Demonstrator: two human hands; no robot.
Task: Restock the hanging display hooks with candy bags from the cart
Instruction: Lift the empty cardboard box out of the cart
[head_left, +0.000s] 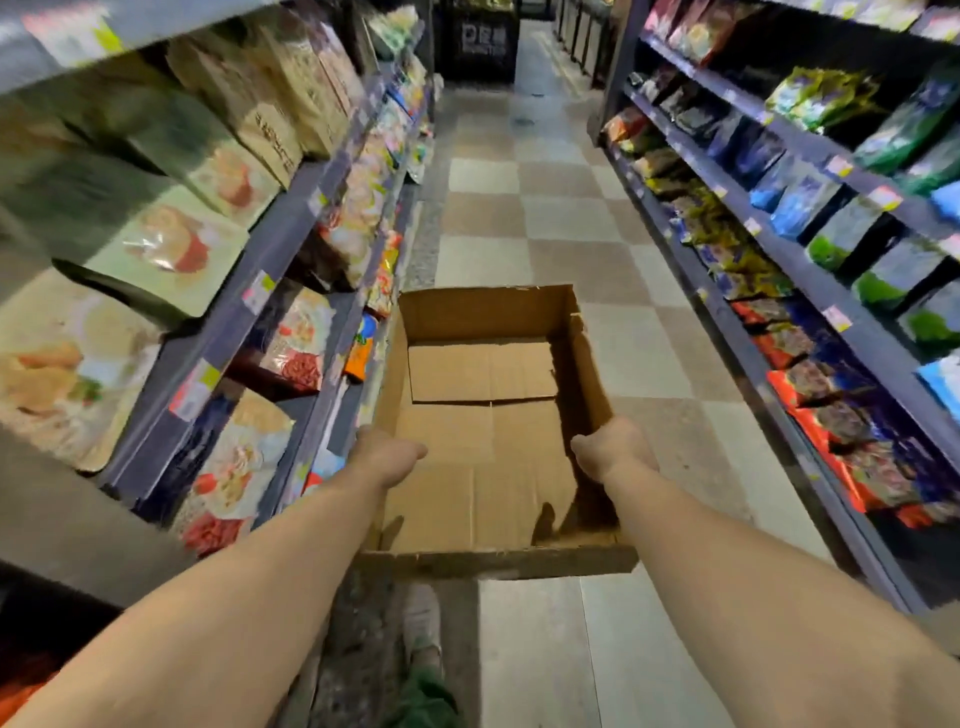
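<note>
Cardboard fills the centre of my view: an open box (488, 415) with its flaps folded flat on the bottom and nothing else lying in it. I see my left hand (387, 457) curled over the box's left wall in the lower middle of the frame, fingers wrapped down the outside so its grip is closed on the cardboard edge. My right hand (613, 449) does the same on the right wall, thumb toward the inside and the fingers hidden past the rim. Both forearms run in from the bottom corners. The box hangs above a checkered tile floor (571, 218) that runs up the aisle toward the top centre. Along the left side of the frame, shelves (291, 244) hold rows of large pale snack bags (171, 249), blurred, with price tags on the shelf edges. Along the right side, another run of shelves (810, 270) carries blue, green and red bags (800, 202), packed tight in tiers. I cannot make out any candy bags in the box, nor a cart or hanging hooks anywhere in view. At the bottom centre, below the box, a shoe (423, 618) and a bit of green trouser leg show.
</note>
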